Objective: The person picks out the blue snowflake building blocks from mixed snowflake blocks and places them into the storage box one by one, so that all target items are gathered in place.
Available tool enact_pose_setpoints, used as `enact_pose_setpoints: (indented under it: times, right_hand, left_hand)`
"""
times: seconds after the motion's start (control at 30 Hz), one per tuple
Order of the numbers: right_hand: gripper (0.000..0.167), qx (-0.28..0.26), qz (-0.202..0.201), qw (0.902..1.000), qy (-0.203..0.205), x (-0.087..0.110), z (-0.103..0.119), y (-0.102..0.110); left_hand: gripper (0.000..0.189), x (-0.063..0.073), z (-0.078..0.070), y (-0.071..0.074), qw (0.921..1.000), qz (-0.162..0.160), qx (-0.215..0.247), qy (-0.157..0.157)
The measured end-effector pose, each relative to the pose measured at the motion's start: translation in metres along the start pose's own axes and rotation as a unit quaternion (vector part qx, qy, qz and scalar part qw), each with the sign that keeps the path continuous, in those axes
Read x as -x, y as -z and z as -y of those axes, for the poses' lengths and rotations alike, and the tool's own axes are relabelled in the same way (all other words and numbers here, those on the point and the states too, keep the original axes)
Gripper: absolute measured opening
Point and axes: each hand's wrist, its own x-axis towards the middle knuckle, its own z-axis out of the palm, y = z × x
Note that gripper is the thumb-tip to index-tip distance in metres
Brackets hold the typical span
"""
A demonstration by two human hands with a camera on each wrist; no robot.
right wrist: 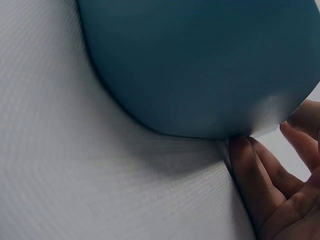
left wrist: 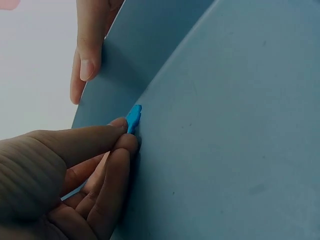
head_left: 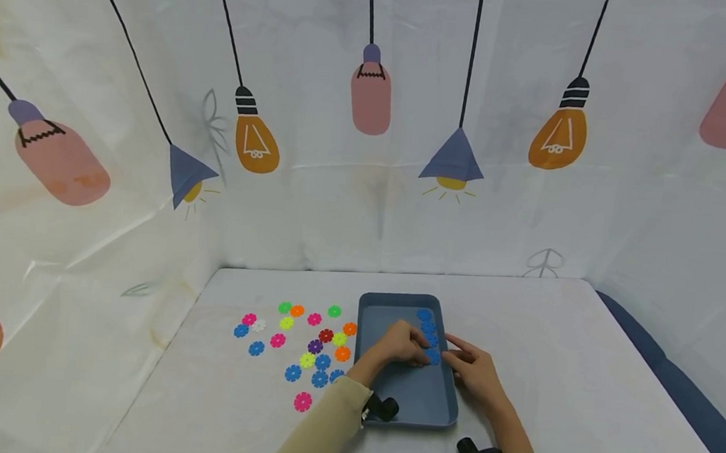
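A blue tray lies on the white table, with a row of blue snowflake discs along its right inner wall. My left hand reaches into the tray and pinches one blue disc between thumb and fingers, against the tray's right wall. My right hand lies just outside the right rim, and its straight fingers touch that rim. In the right wrist view those fingers rest on the cloth against the tray's outer wall.
Several loose snowflake discs in pink, blue, green, orange, yellow and purple lie scattered on the table left of the tray. Cloth walls printed with lamps enclose the table on three sides. A dark blue edge runs along the right.
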Motion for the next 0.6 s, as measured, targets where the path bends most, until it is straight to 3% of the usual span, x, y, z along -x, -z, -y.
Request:
enact_pose_setpoints:
  times: [0.37, 0.6]
  right_hand:
    - [0.052, -0.001, 0.001, 1.0, -0.007, 0.001, -0.005, -0.001]
    - [0.052, 0.016, -0.001, 0.9999, 0.004, -0.003, -0.006, 0.001]
  left_hand:
    - [0.026, 0.013, 0.003, 0.007, 0.9989, 0.016, -0.037, -0.024]
    - [0.026, 0.02, 0.003, 0.017, 0.9986, 0.033, -0.027, -0.033]
